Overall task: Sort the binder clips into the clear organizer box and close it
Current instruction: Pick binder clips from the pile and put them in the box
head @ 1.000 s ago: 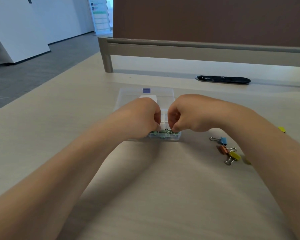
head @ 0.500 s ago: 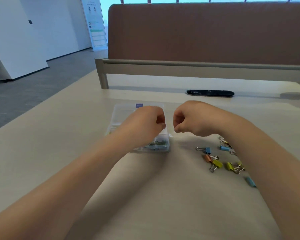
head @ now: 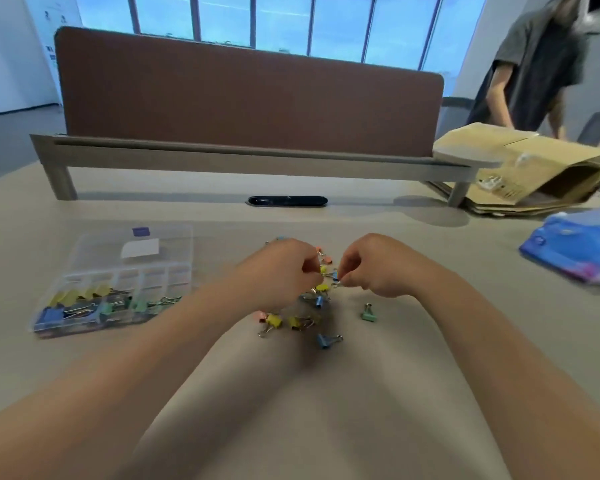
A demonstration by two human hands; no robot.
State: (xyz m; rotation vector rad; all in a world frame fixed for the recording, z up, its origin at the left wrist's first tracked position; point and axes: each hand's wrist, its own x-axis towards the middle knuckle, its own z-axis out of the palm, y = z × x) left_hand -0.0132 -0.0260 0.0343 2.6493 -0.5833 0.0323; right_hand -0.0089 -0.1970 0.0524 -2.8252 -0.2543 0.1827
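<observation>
The clear organizer box lies open at the left, its lid folded back. Its front compartments hold yellow, blue and green clips. Right of it, a loose pile of coloured binder clips is scattered on the table. Both hands hover over the pile's far part. My left hand has curled fingers at a yellow clip. My right hand pinches the wire handle of a blue clip. A green clip and a blue one lie nearest me.
A brown divider screen on a grey rail crosses the back of the table, with a black cable slot in front. At the right are a cardboard box and a blue packet. A person stands behind them.
Both hands have left the organizer box and moved right to the loose pile of clips. My view has swung right and up with them.
</observation>
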